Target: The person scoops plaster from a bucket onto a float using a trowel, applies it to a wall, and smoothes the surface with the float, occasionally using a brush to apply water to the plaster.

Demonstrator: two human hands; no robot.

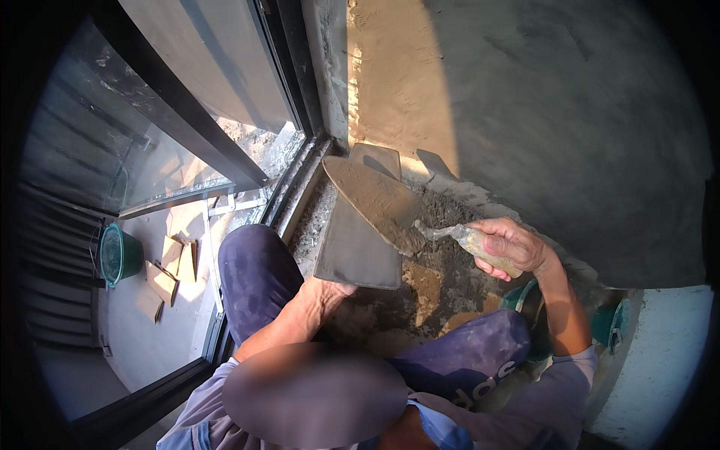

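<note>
My right hand point(514, 246) is wrapped round the mortar-crusted handle of a pointed trowel point(371, 199), whose blade reaches left and is smeared with damp mortar. Under that blade lies a flat grey plastering float point(358, 251), a rectangular plate tilted away from me. At its near edge my left hand point(330, 294) holds it from below, with most of the fingers hidden by the plate. The trowel blade crosses over the float; whether they touch I cannot tell. Beyond them a freshly plastered wall point(555, 135) rises, part sunlit and part in shade.
Loose mortar point(465, 206) covers the floor along the wall base. On the left, a dark-framed glass door point(180, 97) and its track point(300, 184) border a pale floor with a green bucket point(120, 253) and several tan board pieces point(171, 256). Another green bucket point(534, 307) stands by my right knee.
</note>
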